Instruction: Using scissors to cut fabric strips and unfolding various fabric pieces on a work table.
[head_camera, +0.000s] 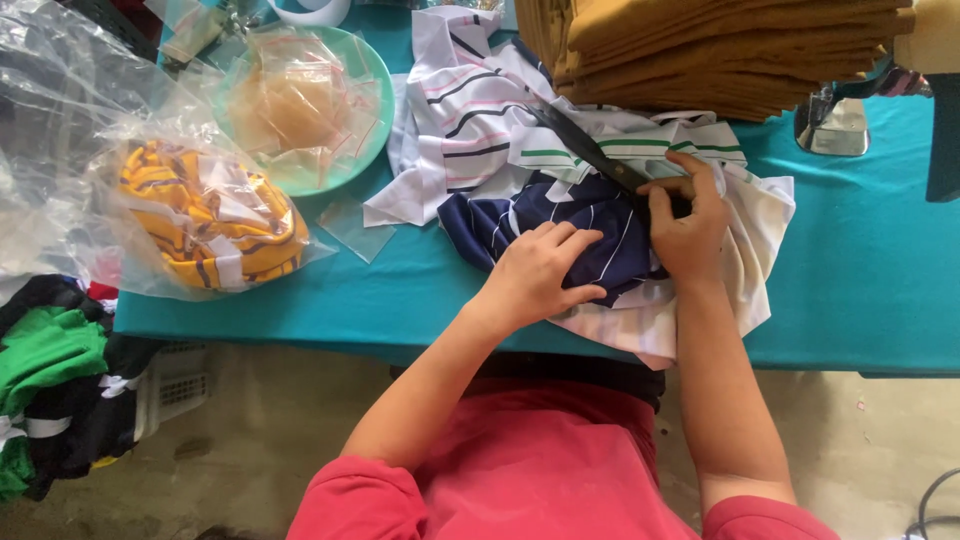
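Nearest, the left hand (540, 275) lies spread and flat on a navy-blue piece of fabric with thin white stripes (600, 240), pressing it down at the near edge of the teal-covered worktop (860, 290). Just to its right, the right hand (685, 225) is closed around the handles of a pair of dark long-bladed scissors (590, 150), whose blades point far and left across the heap of white fabric pieces with pink, black and green stripes (480, 110). The navy piece sits on top of that heap, between the two hands.

The left fingers rest close to the scissor handles; if the cloth slips or bunches, the blades could, I judge, nick a layer below or stray off the cut.

To the left lies a clear plastic bag of yellow striped cloth (210, 215), beyond it a pale green round plate holding small clear bags (370, 120). Far right stands a stack of folded mustard-brown fabric (720, 50).
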